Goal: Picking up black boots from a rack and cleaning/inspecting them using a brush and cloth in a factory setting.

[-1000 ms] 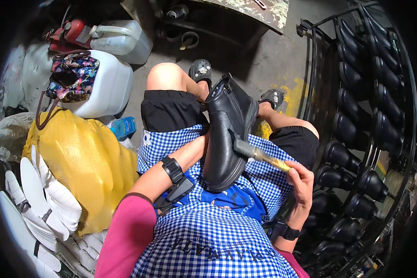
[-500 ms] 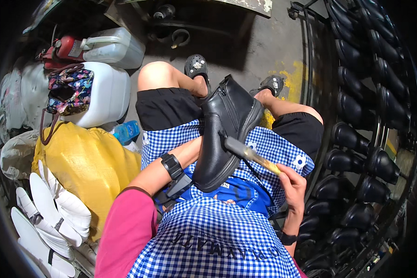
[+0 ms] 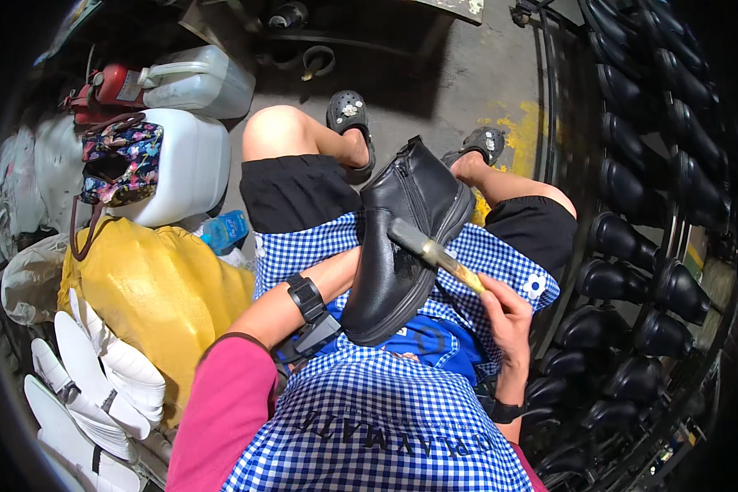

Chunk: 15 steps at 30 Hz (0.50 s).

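A black ankle boot [image 3: 373,287] with a side zip lies tilted across my lap, its toe toward me and its opening pointing away. My left forearm [image 3: 336,275] reaches behind the boot, which hides the hand and its fingers. In my right hand [image 3: 510,318] is a flat brush [image 3: 410,239] with a yellowish handle, pinched near its end. The brush's grey head rests over the side of the boot, below the zip. A darker, wet-looking patch shows on the leather beside it. My blue checked apron [image 3: 361,410] lies beneath.
Racks of black shoes [image 3: 615,283] stand along the right. To the left are a yellow sack [image 3: 197,303], stacked white insoles [image 3: 82,348], a white jerrycan [image 3: 197,164], a blue bottle [image 3: 224,232] and a red fire extinguisher [image 3: 119,84]. A table [image 3: 459,8] stands ahead.
My right hand and the brush have moved slightly left, and the brush head lies farther over the boot. A dark wet-looking patch now shows on the leather. The boot has barely shifted.
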{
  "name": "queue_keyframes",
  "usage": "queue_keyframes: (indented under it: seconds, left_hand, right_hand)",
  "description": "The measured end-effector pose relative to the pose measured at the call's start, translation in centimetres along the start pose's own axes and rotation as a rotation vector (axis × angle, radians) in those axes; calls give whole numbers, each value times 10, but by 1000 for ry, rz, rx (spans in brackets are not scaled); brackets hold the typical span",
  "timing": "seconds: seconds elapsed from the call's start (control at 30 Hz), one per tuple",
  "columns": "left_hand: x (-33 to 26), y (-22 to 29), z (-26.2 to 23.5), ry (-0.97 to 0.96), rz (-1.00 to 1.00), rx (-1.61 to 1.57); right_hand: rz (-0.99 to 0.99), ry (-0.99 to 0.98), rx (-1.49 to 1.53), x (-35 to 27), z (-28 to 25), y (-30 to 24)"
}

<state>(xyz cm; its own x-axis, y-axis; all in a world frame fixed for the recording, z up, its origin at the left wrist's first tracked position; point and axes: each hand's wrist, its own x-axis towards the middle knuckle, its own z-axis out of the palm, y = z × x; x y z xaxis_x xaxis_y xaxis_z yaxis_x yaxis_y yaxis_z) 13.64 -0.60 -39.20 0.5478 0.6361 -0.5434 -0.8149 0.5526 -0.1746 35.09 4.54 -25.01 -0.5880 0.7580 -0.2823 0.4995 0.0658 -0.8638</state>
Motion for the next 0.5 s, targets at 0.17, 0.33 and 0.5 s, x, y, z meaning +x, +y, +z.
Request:
queue_keyframes:
  seconds: [0.17,0.33,0.5]
  left_hand:
    - [-46,-17,-32,-7,7,20]
    - [8,-5,-2,-27,18,58]
    - [4,-1,-7,-28,65,88]
  right_hand:
    - [196,-96,73,-35,-38,2]
    - [40,9,14,3,5,1]
    - [146,-214,189,-2,-27,6]
